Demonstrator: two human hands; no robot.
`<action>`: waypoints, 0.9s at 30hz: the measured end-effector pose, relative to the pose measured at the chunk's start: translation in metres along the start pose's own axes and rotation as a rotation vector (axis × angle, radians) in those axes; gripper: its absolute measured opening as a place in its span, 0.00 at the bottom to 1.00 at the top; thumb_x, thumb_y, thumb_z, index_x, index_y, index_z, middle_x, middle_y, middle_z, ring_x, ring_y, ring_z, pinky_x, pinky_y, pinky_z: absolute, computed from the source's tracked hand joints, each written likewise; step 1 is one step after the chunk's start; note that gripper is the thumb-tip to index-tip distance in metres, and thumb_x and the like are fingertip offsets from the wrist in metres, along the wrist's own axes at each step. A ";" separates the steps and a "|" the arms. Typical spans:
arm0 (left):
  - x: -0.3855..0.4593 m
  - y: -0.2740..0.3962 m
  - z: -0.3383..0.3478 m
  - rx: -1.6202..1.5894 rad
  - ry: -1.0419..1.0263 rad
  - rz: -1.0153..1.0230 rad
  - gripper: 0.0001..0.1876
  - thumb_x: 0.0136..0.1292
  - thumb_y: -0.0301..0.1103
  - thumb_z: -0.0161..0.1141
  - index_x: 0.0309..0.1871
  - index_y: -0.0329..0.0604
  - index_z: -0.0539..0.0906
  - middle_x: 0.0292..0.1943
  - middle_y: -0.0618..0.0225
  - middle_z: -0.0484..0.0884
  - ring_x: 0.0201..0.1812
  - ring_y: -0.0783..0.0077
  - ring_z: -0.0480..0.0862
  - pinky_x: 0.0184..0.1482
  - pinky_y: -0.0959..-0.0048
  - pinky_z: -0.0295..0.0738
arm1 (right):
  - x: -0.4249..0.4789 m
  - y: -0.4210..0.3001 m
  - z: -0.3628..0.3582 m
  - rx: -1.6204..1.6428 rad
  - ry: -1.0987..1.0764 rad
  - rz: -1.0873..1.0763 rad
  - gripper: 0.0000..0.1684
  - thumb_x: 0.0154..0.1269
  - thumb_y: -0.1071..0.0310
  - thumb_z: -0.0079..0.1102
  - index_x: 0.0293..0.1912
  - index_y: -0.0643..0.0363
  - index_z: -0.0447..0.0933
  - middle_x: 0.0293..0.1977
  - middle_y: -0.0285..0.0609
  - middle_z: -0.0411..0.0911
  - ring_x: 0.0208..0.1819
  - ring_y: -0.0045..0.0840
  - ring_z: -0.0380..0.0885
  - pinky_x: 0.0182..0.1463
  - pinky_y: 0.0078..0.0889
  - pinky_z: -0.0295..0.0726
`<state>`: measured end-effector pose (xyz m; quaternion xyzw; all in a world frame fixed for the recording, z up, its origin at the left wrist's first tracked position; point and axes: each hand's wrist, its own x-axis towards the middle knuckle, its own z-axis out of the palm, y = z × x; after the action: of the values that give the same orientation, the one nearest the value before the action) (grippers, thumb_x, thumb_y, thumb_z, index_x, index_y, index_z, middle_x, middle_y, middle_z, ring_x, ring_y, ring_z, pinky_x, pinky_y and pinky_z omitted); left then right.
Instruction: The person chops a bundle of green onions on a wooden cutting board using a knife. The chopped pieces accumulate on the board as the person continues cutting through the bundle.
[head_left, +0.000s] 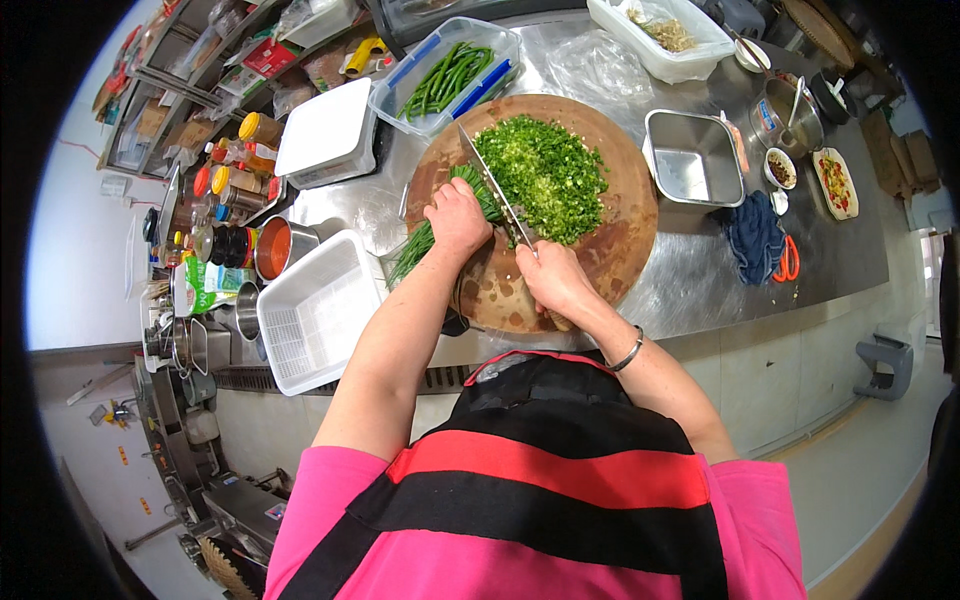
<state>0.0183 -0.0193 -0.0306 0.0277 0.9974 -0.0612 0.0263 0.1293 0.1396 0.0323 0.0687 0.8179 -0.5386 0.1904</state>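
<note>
My right hand (553, 279) grips the handle of a cleaver (495, 187), whose blade stands on edge on a round wooden chopping board (630, 262). Under the curled fingers of my left hand (459, 215) lies a bunch of green scallions or chives (412, 255), pressed against the board beside the blade. Their uncut ends trail off the board's left side. To the right of the blade spreads a heap of finely chopped greens (551, 180), with paler bits in its middle. Bits of the pale stems cling to the blade's face.
Left of the board is a white perforated plastic basket (322, 315). Behind stands a clear container (450, 75) of green beans or peppers. A steel pan (694, 161), dark cloth (754, 236) and orange-handled scissors (787, 260) lie rightward. Seasoning jars (240, 180) crowd the left.
</note>
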 end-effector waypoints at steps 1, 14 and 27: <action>0.000 0.000 0.001 0.002 0.008 0.003 0.34 0.50 0.40 0.68 0.56 0.35 0.65 0.51 0.53 0.74 0.57 0.53 0.76 0.53 0.48 0.73 | 0.000 0.001 0.001 -0.005 -0.002 0.002 0.30 0.71 0.53 0.41 0.24 0.69 0.77 0.16 0.55 0.77 0.22 0.46 0.82 0.38 0.48 0.81; 0.002 -0.001 0.001 0.053 0.015 0.055 0.28 0.55 0.40 0.62 0.55 0.32 0.67 0.50 0.54 0.75 0.52 0.56 0.78 0.49 0.50 0.74 | 0.062 -0.008 0.012 0.027 -0.085 0.128 0.27 0.69 0.57 0.42 0.24 0.70 0.74 0.15 0.49 0.75 0.15 0.35 0.79 0.27 0.41 0.80; 0.001 0.000 0.002 0.032 0.004 0.035 0.34 0.50 0.41 0.67 0.56 0.32 0.65 0.51 0.52 0.75 0.55 0.52 0.77 0.52 0.48 0.75 | 0.001 -0.002 -0.003 0.071 -0.037 0.014 0.30 0.71 0.54 0.40 0.24 0.71 0.73 0.13 0.52 0.74 0.15 0.37 0.79 0.27 0.41 0.80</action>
<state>0.0170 -0.0200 -0.0327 0.0457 0.9957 -0.0765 0.0250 0.1266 0.1412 0.0346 0.0712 0.7941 -0.5672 0.2065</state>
